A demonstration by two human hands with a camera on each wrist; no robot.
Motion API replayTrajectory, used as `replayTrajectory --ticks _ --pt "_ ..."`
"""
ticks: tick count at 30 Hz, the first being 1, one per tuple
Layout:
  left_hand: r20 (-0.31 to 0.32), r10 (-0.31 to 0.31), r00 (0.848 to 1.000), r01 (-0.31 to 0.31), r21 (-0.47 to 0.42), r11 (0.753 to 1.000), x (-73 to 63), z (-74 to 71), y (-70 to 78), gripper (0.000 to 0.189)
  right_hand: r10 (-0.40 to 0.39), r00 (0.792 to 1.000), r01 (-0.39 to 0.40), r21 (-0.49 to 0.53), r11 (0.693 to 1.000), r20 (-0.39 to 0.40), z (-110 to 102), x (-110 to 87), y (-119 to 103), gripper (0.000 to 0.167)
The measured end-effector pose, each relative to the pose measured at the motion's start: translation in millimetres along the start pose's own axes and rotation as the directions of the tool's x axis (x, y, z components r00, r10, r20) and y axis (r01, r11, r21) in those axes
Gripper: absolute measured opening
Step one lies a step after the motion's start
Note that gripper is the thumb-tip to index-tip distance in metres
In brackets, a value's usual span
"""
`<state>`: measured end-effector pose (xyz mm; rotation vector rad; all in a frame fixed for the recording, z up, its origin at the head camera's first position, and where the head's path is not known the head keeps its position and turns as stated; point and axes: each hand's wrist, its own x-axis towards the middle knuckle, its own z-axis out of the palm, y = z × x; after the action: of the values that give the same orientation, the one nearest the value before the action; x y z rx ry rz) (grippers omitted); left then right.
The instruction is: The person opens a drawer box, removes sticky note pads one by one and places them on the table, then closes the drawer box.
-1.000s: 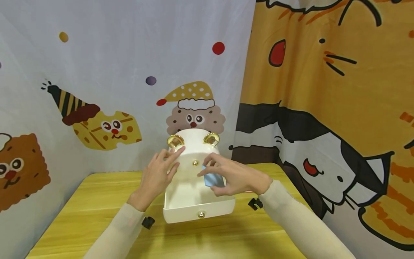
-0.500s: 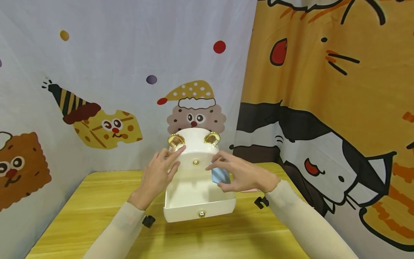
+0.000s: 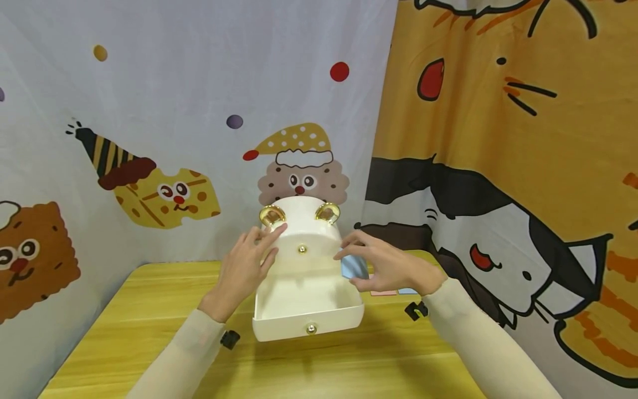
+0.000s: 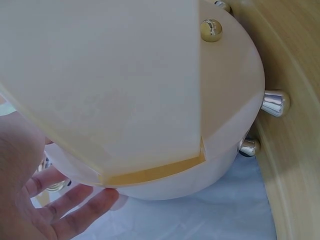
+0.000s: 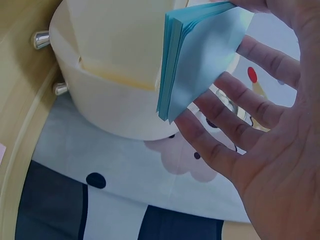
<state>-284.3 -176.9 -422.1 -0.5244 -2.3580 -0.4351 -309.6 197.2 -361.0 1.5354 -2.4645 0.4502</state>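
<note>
A white storage box (image 3: 301, 221) with two gold ear-shaped rings stands in the middle of the table. Its lower drawer (image 3: 281, 328) is pulled out, with a gold knob on the front. My left hand (image 3: 243, 269) touches the left side of the box; in the left wrist view its fingertips (image 4: 107, 197) lie against the white wall, loosely bent. To the right of the drawer, my right hand (image 3: 391, 266) pinches a pad of light blue paper (image 3: 354, 267) between thumb and fingers. Several sheets (image 5: 205, 55) fan slightly apart at the pad's edge.
On the yellow wood-grain table (image 3: 164, 310), a pink flat piece (image 3: 382, 293) and a light blue one (image 3: 407, 291) lie right of the drawer, partly behind the right hand. A cartoon-printed cloth (image 3: 174, 83) hangs behind the table.
My right hand has moved right with the blue paper pad, from over the drawer to beyond its right side, uncovering the flat pieces on the table. The left hand stays at the box.
</note>
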Motion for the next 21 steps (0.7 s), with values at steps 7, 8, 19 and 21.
replayTrajectory --ticks 7,8,19,21 --pt "-0.008 0.01 1.0 -0.01 -0.005 1.0 0.7 -1.9 2.0 0.063 -0.01 0.999 0.01 -0.008 1.0 -0.036 0.9 -10.9 10.5 0.049" --pt "-0.009 0.011 1.0 -0.011 -0.006 1.0 0.9 -1.9 2.1 0.062 -0.005 0.999 0.005 -0.007 1.0 -0.038 0.8 -12.6 11.7 0.049" --pt "-0.009 0.012 1.0 -0.012 -0.013 1.0 1.1 -1.4 1.0 0.061 0.06 0.998 -0.06 0.009 0.998 -0.036 4.2 -30.9 24.1 0.048" --pt "-0.011 0.011 1.0 -0.011 -0.011 1.0 0.9 -1.2 0.5 0.061 0.081 0.996 -0.08 0.02 0.997 -0.028 5.6 -33.9 26.2 0.048"
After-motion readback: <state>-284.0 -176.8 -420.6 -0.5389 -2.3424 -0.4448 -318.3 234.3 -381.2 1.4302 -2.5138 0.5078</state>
